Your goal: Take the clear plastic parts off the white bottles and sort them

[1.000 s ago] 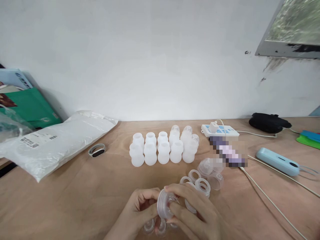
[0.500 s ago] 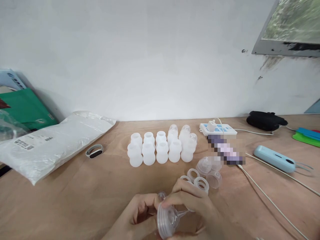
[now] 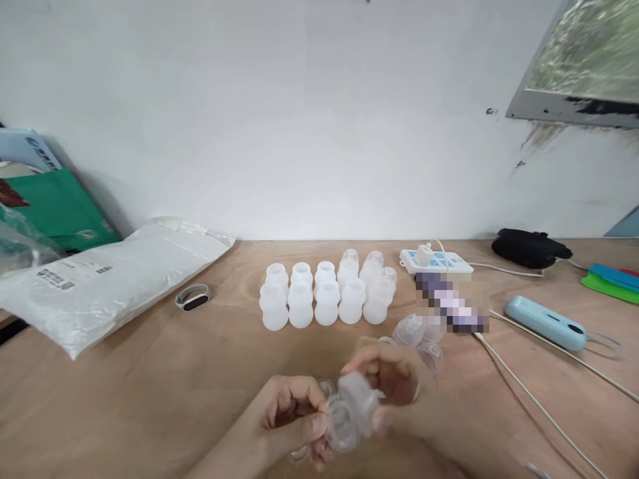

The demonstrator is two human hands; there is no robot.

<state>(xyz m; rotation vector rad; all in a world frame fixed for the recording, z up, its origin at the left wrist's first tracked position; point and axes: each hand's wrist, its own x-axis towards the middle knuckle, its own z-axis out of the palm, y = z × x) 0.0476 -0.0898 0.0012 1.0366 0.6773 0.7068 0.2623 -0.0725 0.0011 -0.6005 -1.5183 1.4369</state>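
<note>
Near the front of the table my left hand [image 3: 297, 419] pinches a clear round bottle collar [image 3: 343, 429] between thumb and fingers. Against it lies a frosted bottle piece [image 3: 358, 398], smeared by motion, with my right hand [image 3: 394, 382] curled around its right side, thumb touching it. How the two pieces fit together I cannot tell. Under my left hand a clear piece [image 3: 298, 455] shows in part. Beyond my hands, white baby bottles [image 3: 300, 306] stand upright in two rows. Clear domed caps [image 3: 375, 258] top three at the right. Loose clear caps [image 3: 409, 329] lie beyond my right hand.
A white plastic parcel [image 3: 134, 279] and a grey wristband [image 3: 192, 297] lie at left. Toward the right are a power strip [image 3: 452, 263], a blurred-out phone [image 3: 452, 303], a light blue device [image 3: 546, 322], white cables and a black case [image 3: 532, 246]. A wall stands behind.
My right hand has drawn back and opened out slightly from its tight grip, turning the frosted piece. My left hand stays nearly in place. The view has shifted slightly.
</note>
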